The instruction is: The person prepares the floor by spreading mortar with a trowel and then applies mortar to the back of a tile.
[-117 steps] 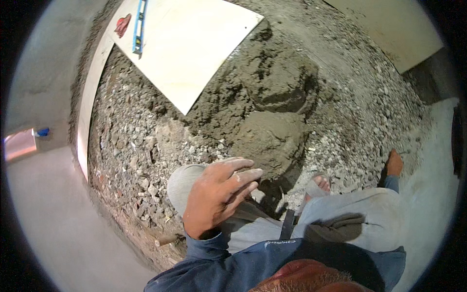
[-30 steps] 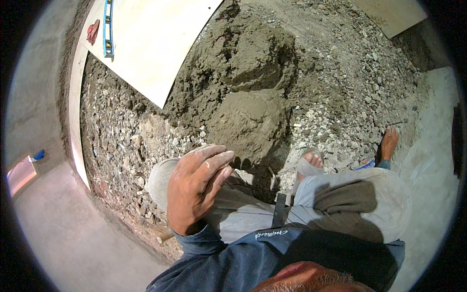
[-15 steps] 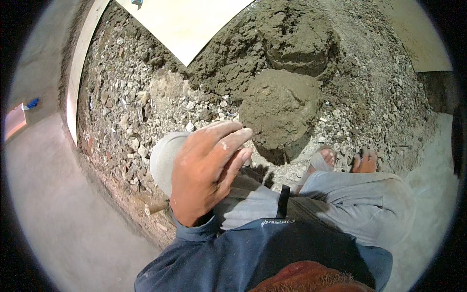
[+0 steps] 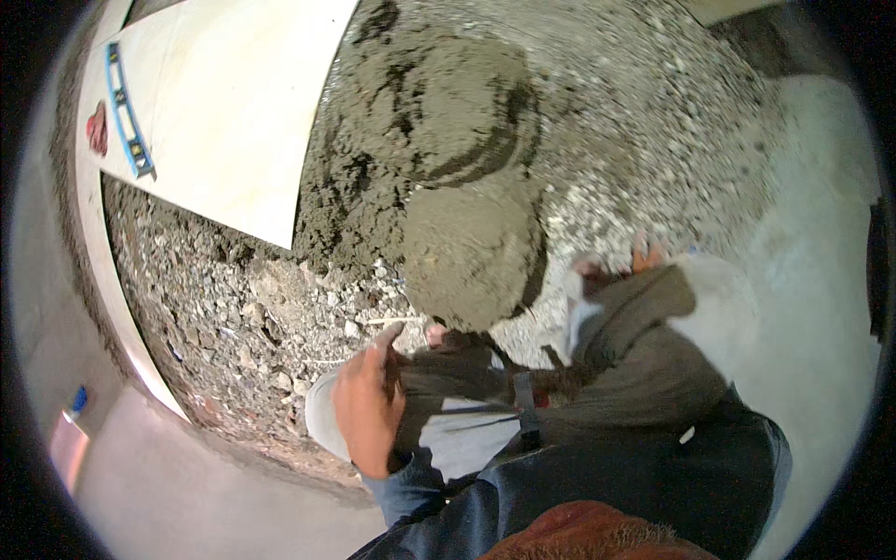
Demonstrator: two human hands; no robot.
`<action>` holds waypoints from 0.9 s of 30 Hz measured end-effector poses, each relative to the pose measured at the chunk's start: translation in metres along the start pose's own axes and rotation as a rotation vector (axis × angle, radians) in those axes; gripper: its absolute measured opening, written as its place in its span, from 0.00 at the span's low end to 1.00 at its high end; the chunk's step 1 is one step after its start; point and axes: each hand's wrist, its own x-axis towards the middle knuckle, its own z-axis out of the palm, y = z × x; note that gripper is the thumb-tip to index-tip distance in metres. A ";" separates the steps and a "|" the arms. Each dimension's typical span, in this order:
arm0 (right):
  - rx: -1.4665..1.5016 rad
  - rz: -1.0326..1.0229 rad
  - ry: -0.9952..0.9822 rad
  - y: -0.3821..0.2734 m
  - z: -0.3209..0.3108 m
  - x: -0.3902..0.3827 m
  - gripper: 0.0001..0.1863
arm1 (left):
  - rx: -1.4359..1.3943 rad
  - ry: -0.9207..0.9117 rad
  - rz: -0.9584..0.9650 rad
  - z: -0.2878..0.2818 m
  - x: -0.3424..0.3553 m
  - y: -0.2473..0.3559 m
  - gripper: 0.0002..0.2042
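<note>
My left hand (image 4: 369, 401) rests over my left knee, its index finger extended and the others loosely bent, holding nothing I can see. My right hand (image 4: 646, 254) is low on the gravel beside my right foot (image 4: 590, 273), mostly behind my knee and blurred. Between my legs and the pale sheet lie heaps of wet grey mortar (image 4: 471, 252), the nearest a rounded mound just beyond my left hand.
A large cream sheet (image 4: 224, 93) carries a blue spirit level (image 4: 129, 107) and a red object (image 4: 97, 131). A long pale strip (image 4: 140, 336) edges the gravel bed (image 4: 663, 131). Smooth grey surfaces (image 4: 233, 485) flank it; another sheet (image 4: 723, 7) is at the top right.
My view has swung, bringing the spirit level back into sight. My left hand's fingers have shifted and now sit lower in view. My right hand has moved leftward, closer behind my right knee.
</note>
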 end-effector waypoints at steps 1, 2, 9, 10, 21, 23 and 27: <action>-0.034 0.033 -0.038 0.000 0.000 0.002 0.39 | -0.007 -0.102 0.005 -0.004 0.002 0.002 0.27; -0.068 0.059 -0.090 0.000 0.002 0.000 0.39 | -0.010 -0.128 0.045 -0.005 0.000 0.003 0.27; 0.376 0.068 -0.731 0.041 -0.056 0.057 0.35 | -0.163 -0.284 0.205 0.006 -0.031 0.015 0.16; 0.342 0.034 -0.680 0.052 -0.059 0.063 0.31 | -0.212 -0.306 0.238 0.012 -0.038 0.016 0.16; 0.748 0.400 -0.699 -0.020 -0.296 -0.075 0.23 | 0.461 -0.282 0.193 -0.186 -0.258 0.064 0.23; 0.722 0.488 -0.778 -0.027 -0.332 -0.115 0.24 | 0.425 -0.217 -0.004 -0.230 -0.274 0.064 0.24; 0.871 0.682 -0.823 -0.022 -0.207 -0.296 0.17 | 0.110 -0.129 -0.200 -0.287 -0.263 0.006 0.25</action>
